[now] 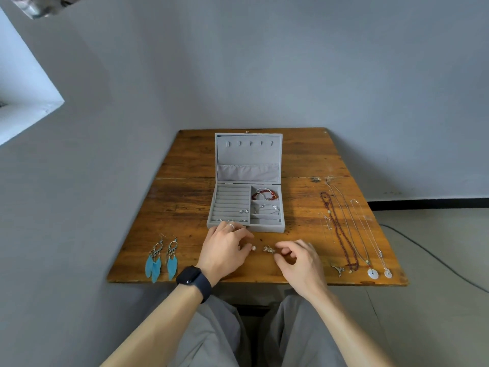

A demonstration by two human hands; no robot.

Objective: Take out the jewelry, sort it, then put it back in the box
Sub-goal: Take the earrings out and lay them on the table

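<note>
At the left edge of the wooden surface [182,205], near its front, a pair of turquoise feather earrings [161,260] is laid side by side, hooks pointing away from the person. Just to their right the left hand [225,250] is held low over the wood, with a dark watch [193,280] worn on the wrist and a silver ring [230,225] on one finger. Its fingers are curled downward, and whether anything is pinched beneath them cannot be told. Behind this hand the grey jewelry box [267,229] stands open, its lid propped upright. Small studs [232,220] are seated in the ring rolls on the left side, while a red bead bracelet [265,195] and a silver bracelet [270,207] are kept in separate compartments on the right. A pearl stud [253,248] is seen just beside the left fingertips, and a small cluster of earrings [269,249] lies between the two hands. The right hand [299,258] is bent over the front of the surface, thumb and forefinger curved close to the cluster; a grip cannot be confirmed. Farther right, several necklaces [354,229] are stretched out lengthwise, well apart from the box, with two white ring pendants [372,273] at their near ends.
</note>
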